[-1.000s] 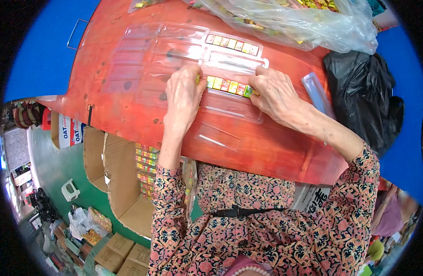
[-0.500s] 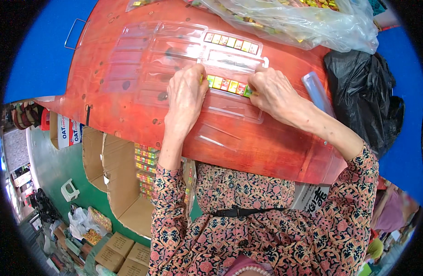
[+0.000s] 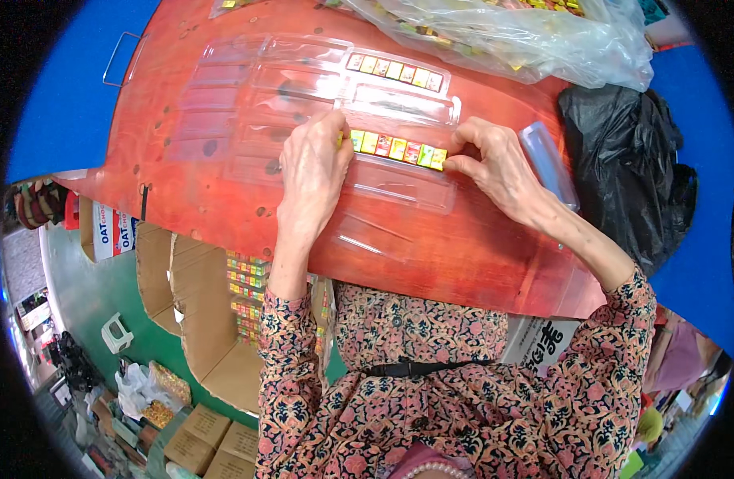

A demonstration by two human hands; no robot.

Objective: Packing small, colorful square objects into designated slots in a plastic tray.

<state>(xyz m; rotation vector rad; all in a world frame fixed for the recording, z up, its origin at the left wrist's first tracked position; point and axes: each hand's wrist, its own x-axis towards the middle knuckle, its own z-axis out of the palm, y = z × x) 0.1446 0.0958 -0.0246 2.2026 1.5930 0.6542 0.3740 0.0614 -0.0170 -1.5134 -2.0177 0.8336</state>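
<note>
A row of small, bright yellow, red and green boxes [image 3: 397, 148] lies across a clear plastic tray in front of me. At its left end my left hand [image 3: 315, 156] is closed, the fingertips pinching the end of the row. My right hand [image 3: 499, 160] is beside the other end, thumb and forefinger parted, the thumb tip close to or touching the last box. A similar row of boxes [image 3: 395, 72] sits in the far compartment of the clear tray [image 3: 403, 104]. The compartment nearer me [image 3: 399, 186] holds no boxes.
More clear trays [image 3: 223, 104] overlap to the left on the red table [image 3: 463, 255]. A clear bag of small pieces [image 3: 495, 40] lies at the back, a black plastic bag [image 3: 622, 160] at the right. Below left, an open carton [image 3: 203, 311] stands beside stacked rows of boxes [image 3: 246, 295].
My right hand has loosened and drawn slightly right from the row's end, uncovering the last boxes. My left hand still pinches the left end. The whole view has shifted a little left.
</note>
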